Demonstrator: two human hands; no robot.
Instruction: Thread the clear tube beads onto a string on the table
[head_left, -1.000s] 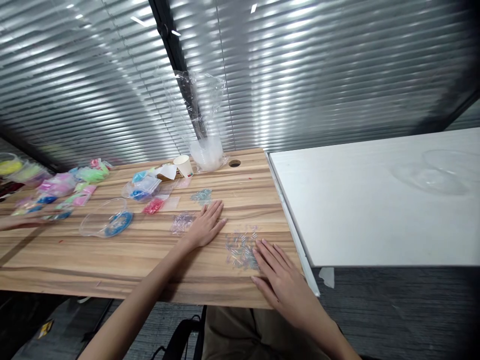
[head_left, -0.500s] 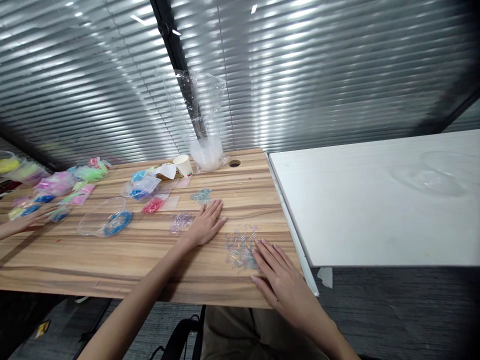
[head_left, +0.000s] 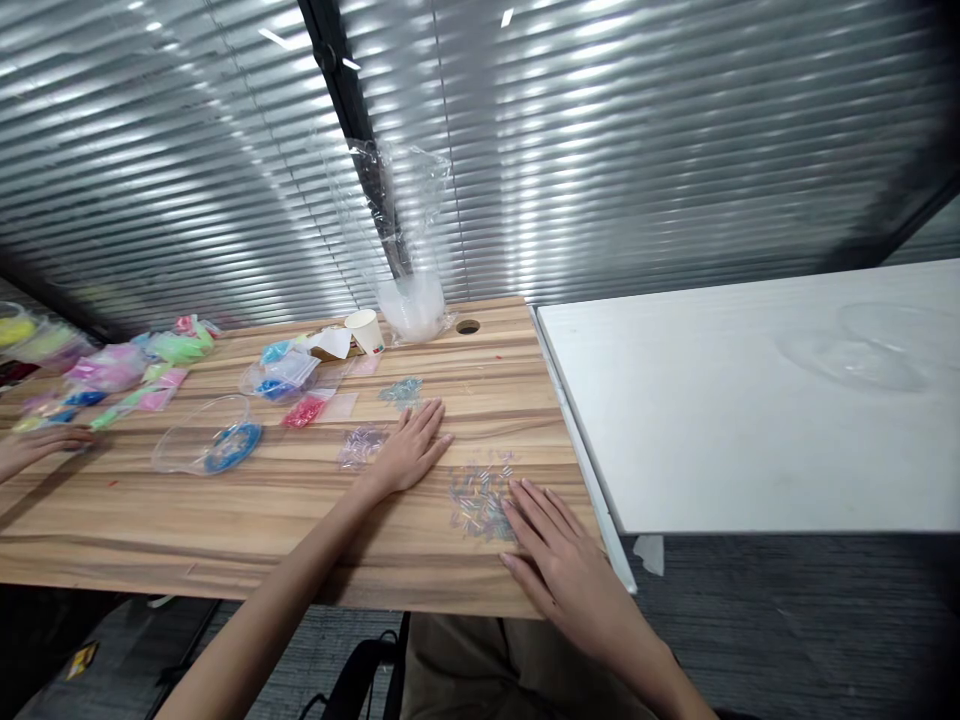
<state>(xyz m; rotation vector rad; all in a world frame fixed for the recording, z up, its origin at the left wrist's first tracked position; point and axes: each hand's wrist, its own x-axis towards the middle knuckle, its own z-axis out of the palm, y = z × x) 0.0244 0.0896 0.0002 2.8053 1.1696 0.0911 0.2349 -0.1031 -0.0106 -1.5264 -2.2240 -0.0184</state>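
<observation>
My left hand (head_left: pixel 409 447) lies flat on the wooden table (head_left: pixel 300 520), its fingers spread and nothing held. Beside its wrist is a small pile of pale purple pieces (head_left: pixel 361 446), and just beyond its fingertips a pile of teal pieces (head_left: pixel 402 391). A scattered heap of clear and greyish small tubes (head_left: pixel 478 498) sits between my two hands. At the heap's right edge, my right hand (head_left: pixel 555 545) rests palm down with fingers extended, touching the nearest pieces. Red pieces (head_left: pixel 304 411) lie farther left on a small clear bag.
A clear tray with a blue ring of pieces (head_left: pixel 232 447), a paper cup (head_left: pixel 365 330) and a plastic bag of white material (head_left: pixel 412 305) stand leftward and behind. Another person's hand (head_left: pixel 52 446) is at far left, near colourful bags (head_left: pixel 112 367). A white table (head_left: pixel 712 430) adjoins at right.
The other person's hand has moved left and taken a small bag with blue contents away from its spot. My hands have stayed in place.
</observation>
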